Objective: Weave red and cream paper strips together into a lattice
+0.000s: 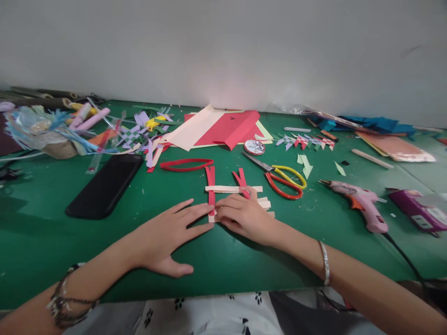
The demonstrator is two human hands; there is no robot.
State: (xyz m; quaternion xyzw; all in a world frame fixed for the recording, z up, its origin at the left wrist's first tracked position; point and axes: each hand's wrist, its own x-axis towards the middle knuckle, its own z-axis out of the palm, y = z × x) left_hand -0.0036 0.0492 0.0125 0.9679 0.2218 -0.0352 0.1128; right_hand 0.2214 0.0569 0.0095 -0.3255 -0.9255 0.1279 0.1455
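Red paper strips (211, 184) and cream paper strips (230, 189) cross each other on the green table, centre. My left hand (171, 235) lies with its fingers spread, the fingertips touching the left edge of the strips. Over their middle and right part is my right hand (246, 216), its fingers bent and drawn together at the lower left of the strips. What lies between those fingertips is hidden. Cream strip ends stick out to the right of that hand, and a second red strip (240, 177) shows above it.
Scissors (279, 174) lie behind my right hand. A black phone (104, 186) is at the left, a pink glue gun (361, 197) and purple device (419, 209) at the right. Coloured paper sheets (213, 128) and woven paper pieces (131, 135) lie near the wall.
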